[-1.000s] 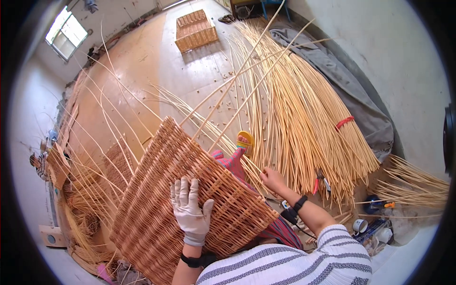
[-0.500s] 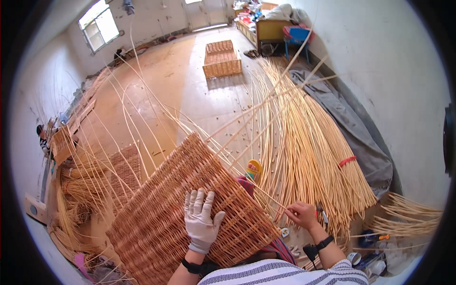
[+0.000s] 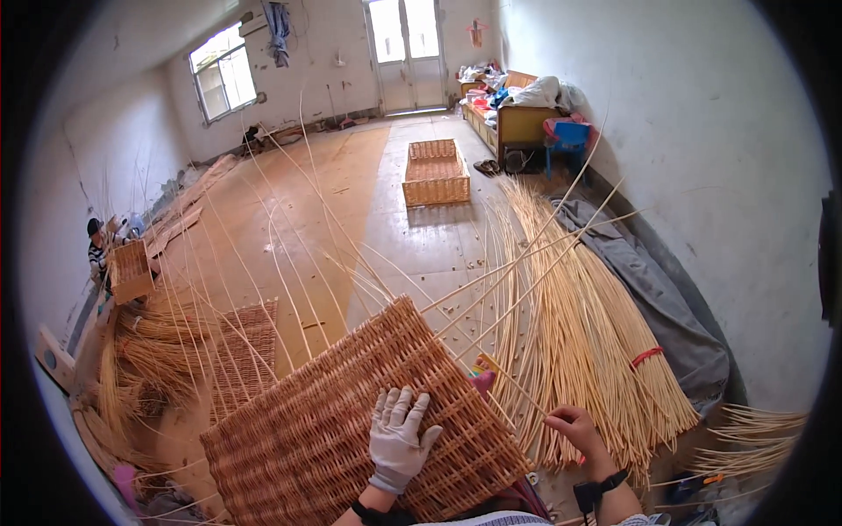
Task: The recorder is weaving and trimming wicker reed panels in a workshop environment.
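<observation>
A brown woven wicker panel (image 3: pixel 307 412), with long loose rods sticking out from its far edges, lies tilted across my lap. My left hand (image 3: pixel 401 443), in a white glove, rests on its surface with the fingers stretched out. Just off the panel's right side, my bare right hand (image 3: pixel 574 430) pinches the end of a thin pale wicker rod (image 3: pixel 519 391). This rod runs back to the panel's right edge.
A large bundle of pale rods (image 3: pixel 583 324) spreads on the right beside a grey cloth (image 3: pixel 662 294). An open wicker basket (image 3: pixel 436 188) stands ahead. Another woven panel (image 3: pixel 246 351) and darker rods (image 3: pixel 162 351) lie left, where another person (image 3: pixel 98 250) sits near a basket (image 3: pixel 132 270).
My view has tilted upward, so the room's far door shows more fully and everything sits lower in the picture. Both hands keep nearly the same places relative to the panel.
</observation>
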### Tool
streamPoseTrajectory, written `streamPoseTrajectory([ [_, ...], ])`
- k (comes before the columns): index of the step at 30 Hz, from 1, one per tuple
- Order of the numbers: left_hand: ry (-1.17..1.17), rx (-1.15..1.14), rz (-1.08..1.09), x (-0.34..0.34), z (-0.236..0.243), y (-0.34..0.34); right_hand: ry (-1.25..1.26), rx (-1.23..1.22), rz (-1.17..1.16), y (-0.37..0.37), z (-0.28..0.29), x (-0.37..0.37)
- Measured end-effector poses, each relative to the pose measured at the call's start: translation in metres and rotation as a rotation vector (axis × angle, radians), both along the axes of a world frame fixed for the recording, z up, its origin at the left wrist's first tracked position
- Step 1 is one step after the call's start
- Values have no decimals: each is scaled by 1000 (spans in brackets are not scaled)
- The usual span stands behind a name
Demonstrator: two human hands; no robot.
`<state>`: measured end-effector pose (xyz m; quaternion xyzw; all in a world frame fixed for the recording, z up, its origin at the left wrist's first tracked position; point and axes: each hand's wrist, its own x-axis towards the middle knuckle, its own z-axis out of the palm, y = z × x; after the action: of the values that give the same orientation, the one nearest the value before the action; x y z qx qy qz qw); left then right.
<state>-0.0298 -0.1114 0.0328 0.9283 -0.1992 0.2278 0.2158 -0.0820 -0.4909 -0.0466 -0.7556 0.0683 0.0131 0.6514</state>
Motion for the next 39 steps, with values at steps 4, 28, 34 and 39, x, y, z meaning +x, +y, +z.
streamPoseTrajectory([
  [4,-7,-20,-16,5,2,1,32,276,-232,-11,-11,-6],
  [28,101,-564,-372,0,-3,32,-385,-209,444,141,116,38],
  [34,97,-333,-615,2,-4,29,-447,-317,606,175,121,47],
  [39,71,-338,-609,-1,-9,30,-295,-226,687,186,110,44],
])
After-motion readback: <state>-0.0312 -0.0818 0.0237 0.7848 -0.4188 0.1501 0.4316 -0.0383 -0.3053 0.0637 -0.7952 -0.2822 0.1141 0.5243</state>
